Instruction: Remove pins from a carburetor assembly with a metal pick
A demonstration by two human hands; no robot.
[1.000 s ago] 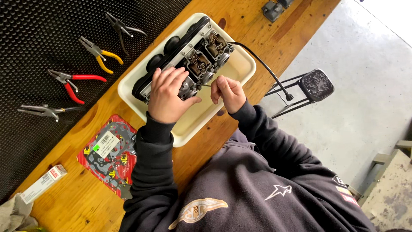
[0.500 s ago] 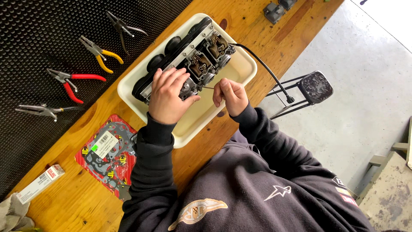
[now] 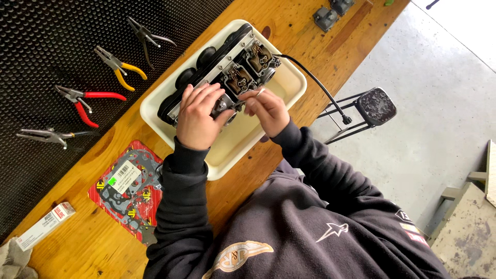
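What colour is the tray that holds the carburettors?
Cream, a pale off-white tray; the head view shows it, on the wooden bench.

a wooden bench [image 3: 268, 170] carries a black perforated mat [image 3: 46, 31], a cream tray [image 3: 289, 85], a red gasket pack [image 3: 126, 188], a small box [image 3: 44, 226] and two grey metal parts [image 3: 333, 11].

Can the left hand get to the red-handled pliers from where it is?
Probably yes. The left hand rests on the carburetor bank in the cream tray; the red-handled pliers lie in the open on the black mat, nothing between.
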